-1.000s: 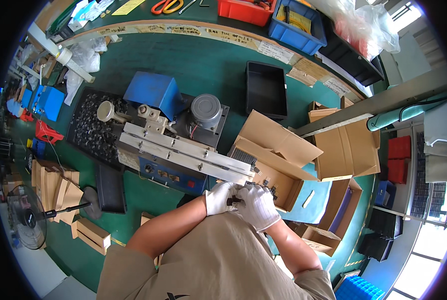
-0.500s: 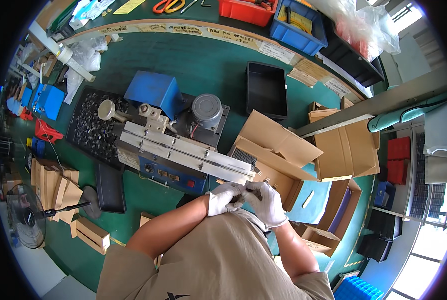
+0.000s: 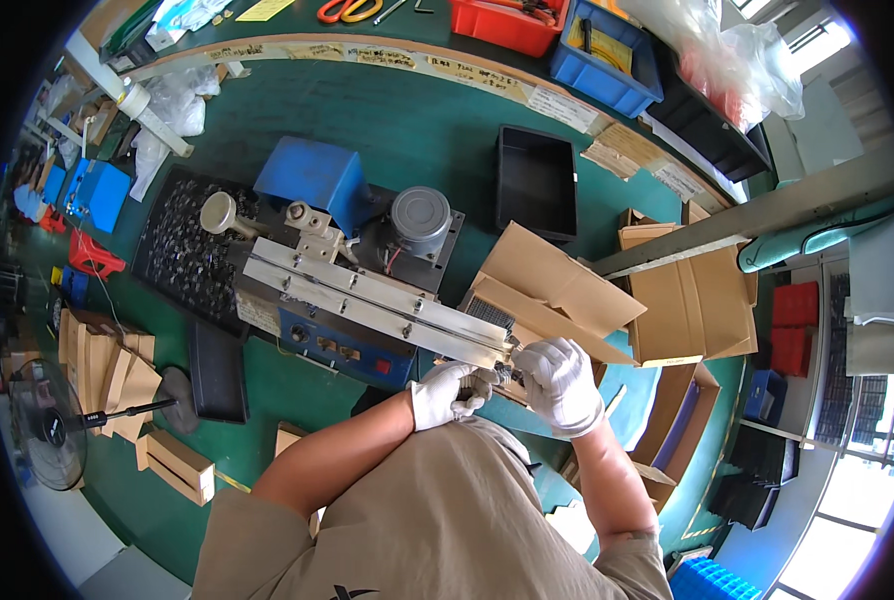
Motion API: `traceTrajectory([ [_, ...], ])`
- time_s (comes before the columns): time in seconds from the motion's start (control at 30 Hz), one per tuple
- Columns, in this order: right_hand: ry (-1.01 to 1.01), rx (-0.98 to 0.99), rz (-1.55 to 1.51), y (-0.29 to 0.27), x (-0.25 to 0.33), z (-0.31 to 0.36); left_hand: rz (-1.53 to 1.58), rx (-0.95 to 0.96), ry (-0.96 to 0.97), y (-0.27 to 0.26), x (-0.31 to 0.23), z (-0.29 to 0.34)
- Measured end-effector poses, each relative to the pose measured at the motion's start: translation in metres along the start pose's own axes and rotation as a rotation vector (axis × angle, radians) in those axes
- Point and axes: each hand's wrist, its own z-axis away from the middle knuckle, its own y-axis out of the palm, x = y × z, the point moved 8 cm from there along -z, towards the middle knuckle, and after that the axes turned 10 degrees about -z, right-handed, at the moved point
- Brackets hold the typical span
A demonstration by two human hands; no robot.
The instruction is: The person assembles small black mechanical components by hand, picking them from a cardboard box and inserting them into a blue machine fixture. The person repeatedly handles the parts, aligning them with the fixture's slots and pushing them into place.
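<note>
Several small dark parts (image 3: pixel 504 372) with glints of metal sit bunched at the lower right end of the pale metal rail (image 3: pixel 377 310) on the blue machine (image 3: pixel 342 342), between the two white-gloved hands, too small to make out singly. The left hand (image 3: pixel 445 397) curls its fingers just left of them; the right hand (image 3: pixel 564 385) has its fingers drawn together beside the rail's tip. I cannot tell whether either grips a part. Half a second earlier the hands met; now the right one is apart, farther right, covering some of the open carton (image 3: pixel 557 285). Paper strips (image 3: pixel 397 57) with handwriting line the shelf (image 3: pixel 417 28) beyond the counter (image 3: pixel 417 120); a dark mark (image 3: pixel 352 592) shows on the shirt (image 3: pixel 437 500).
</note>
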Motion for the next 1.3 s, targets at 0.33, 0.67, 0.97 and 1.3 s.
traceTrajectory([
  [0.33, -0.153, 0.04, 0.114, 0.001, 0.008, -0.004, 0.034, -0.03, -0.001, -0.006, 0.002, 0.0],
  [0.67, -0.161, -0.065, 0.063, 0.002, 0.021, -0.013, 0.098, -0.008, -0.092, -0.006, 0.003, 0.0],
  [0.97, 0.172, 0.133, -0.063, 0.055, 0.022, 0.024, -0.13, 0.226, 0.118, 0.016, -0.013, 0.005],
  [1.3, 0.27, 0.226, -0.065, 0.061, 0.005, 0.023, -0.496, 0.067, 0.158, 0.008, -0.013, 0.005],
])
